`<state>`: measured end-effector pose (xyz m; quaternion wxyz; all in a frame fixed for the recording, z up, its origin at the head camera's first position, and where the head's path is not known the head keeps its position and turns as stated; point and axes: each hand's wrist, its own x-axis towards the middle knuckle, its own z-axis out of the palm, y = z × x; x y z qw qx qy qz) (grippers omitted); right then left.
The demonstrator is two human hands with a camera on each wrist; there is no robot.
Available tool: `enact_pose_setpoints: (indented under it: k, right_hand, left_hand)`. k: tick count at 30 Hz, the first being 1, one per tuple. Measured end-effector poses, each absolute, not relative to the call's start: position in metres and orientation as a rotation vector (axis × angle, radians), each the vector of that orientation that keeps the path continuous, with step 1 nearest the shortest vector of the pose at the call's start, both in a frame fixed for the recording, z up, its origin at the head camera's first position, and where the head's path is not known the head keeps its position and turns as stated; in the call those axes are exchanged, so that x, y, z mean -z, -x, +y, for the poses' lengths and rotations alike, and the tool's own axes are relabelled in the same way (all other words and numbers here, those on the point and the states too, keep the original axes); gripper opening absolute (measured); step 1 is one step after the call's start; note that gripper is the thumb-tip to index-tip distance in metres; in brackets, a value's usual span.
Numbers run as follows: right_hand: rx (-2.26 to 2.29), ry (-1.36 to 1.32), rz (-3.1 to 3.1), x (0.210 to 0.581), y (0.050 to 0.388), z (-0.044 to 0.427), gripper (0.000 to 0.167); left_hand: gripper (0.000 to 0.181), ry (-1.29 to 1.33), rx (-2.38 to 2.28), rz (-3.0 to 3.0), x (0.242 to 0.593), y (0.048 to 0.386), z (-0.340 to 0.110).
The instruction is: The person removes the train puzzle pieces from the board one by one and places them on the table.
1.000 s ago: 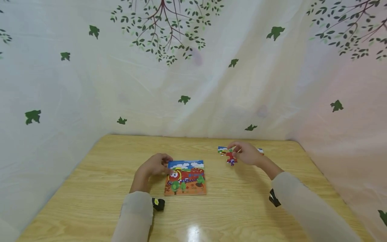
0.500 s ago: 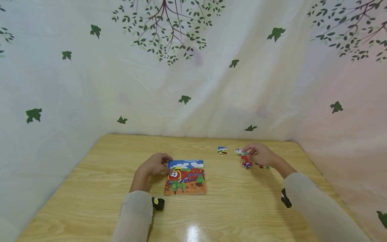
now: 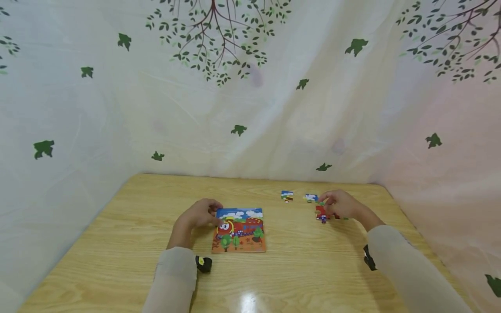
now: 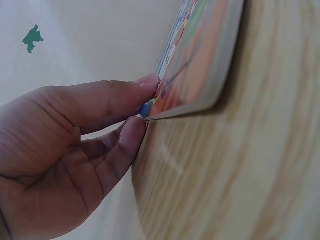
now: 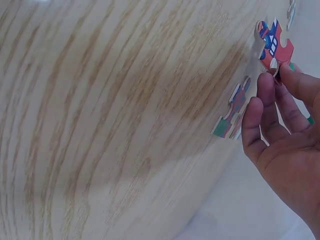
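Observation:
A square picture puzzle [image 3: 239, 230] with a red cartoon train lies on the wooden table, left of centre. My left hand [image 3: 198, 214] pinches its left edge; the left wrist view shows the thumb [image 4: 117, 97] on top and a fingertip at the rim below. Over at the right, my right hand [image 3: 343, 204] pinches a red puzzle piece [image 3: 321, 213] with blue-and-white detail, printed side visible. In the right wrist view, thumb and forefinger hold this red piece [image 5: 276, 46] by one end, apart from a loose piece [image 5: 232, 112] on the table.
Two blue-and-white puzzle pieces lie near the back: one piece [image 3: 287, 195] to the left, another piece [image 3: 311, 198] closer to the right hand. A red-and-green piece [image 3: 344, 217] is partly hidden under that hand. Behind the table [image 3: 297, 269] hangs a leaf-patterned cloth [image 3: 188, 143].
My right hand has moved right with the red piece, then slightly nearer to me, uncovering the blue-and-white pieces at the back. The left hand stays on the picture puzzle.

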<state>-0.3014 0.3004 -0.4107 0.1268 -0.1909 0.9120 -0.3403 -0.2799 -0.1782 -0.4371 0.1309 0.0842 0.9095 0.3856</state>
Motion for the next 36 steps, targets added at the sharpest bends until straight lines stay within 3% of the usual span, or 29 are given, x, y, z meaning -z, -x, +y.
enact_pose_setpoints:
  k: [27, 36]
  right_hand:
    - [0.715, 0.523, 2.716, 0.414, 0.315, 0.272, 0.027]
    - [0.65, 0.512, 2.671, 0.415, 0.319, 0.27, 0.04]
  left_hand:
    - [0.046, -0.245, -1.117, 2.643, 0.437, 0.279, -0.179]
    - [0.047, -0.257, -1.092, 2.656, 0.437, 0.279, -0.178]
